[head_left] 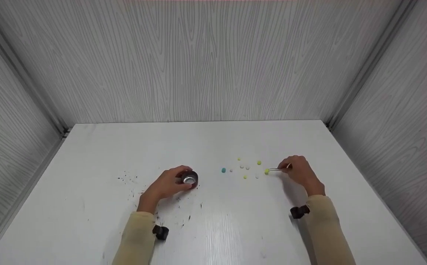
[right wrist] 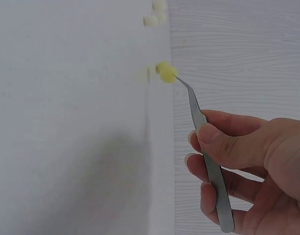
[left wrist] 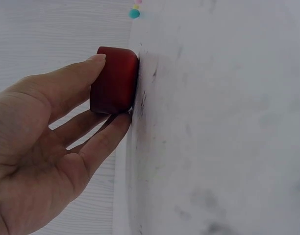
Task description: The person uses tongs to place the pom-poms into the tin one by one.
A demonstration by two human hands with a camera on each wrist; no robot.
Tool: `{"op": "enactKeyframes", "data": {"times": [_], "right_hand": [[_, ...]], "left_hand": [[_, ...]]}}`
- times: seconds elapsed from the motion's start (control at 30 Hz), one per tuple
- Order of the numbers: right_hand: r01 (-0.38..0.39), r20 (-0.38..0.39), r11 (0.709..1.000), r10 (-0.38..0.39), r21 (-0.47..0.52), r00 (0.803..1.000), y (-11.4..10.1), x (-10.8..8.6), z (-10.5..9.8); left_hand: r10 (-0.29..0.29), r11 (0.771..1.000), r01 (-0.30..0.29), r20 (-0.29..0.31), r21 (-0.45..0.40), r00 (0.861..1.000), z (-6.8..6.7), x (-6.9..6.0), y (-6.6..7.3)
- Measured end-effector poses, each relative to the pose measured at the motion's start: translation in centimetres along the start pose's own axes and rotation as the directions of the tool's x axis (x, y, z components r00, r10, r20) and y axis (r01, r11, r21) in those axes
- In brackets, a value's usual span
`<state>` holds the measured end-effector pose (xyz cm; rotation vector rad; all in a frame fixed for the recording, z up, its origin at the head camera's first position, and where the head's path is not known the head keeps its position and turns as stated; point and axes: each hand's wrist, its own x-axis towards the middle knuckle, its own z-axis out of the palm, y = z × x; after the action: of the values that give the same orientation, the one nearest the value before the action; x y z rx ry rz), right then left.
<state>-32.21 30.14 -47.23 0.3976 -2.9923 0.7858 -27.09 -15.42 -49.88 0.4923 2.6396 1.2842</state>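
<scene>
Nearest, the left fingers (left wrist: 105,141) were spread just wide enough to hold the cup (head_left: 189,179) between them and the thumb, while the right fingers (right wrist: 236,123) were closed on the tweezers (right wrist: 214,174). Just past these, at the tips, was a yellow ball (right wrist: 168,75), apparently being picked up, a step whose next move seemed to call for a light, even squeeze and a clean lift. Farther from the right fingers, more balls (head_left: 259,162) lay on the tabletop (head_left: 235,221).
</scene>
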Motion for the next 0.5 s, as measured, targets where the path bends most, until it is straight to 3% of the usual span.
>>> {"op": "enactKeyframes", "data": {"times": [0.5], "right_hand": [[0.140,-0.063,0.987,-0.135,0.083,0.989,-3.1,0.2,1.0]], "left_hand": [[0.000,1.000,0.000,0.001,0.012,1.000,0.0,0.2,0.1]]}}
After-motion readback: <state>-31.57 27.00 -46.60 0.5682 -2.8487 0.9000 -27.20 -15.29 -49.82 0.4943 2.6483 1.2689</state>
